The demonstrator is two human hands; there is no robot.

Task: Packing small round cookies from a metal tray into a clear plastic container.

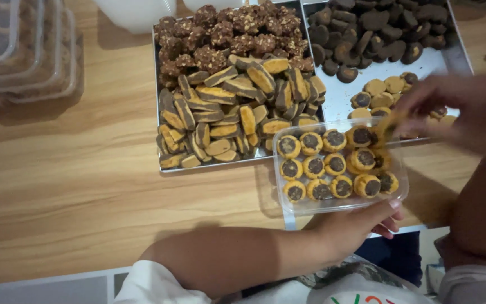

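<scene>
My left hand grips the near edge of a clear plastic container that holds rows of round yellow cookies with dark chocolate centres. My right hand is blurred with motion over the container's far right corner, its fingers pinched on one round cookie. More of the same cookies lie loose on the right metal tray just behind.
A left metal tray holds brown-and-yellow striped cookie slices and nutty chocolate clusters. Dark chocolate cookies fill the right tray's back. Stacked filled plastic containers stand at the far left on the wooden table.
</scene>
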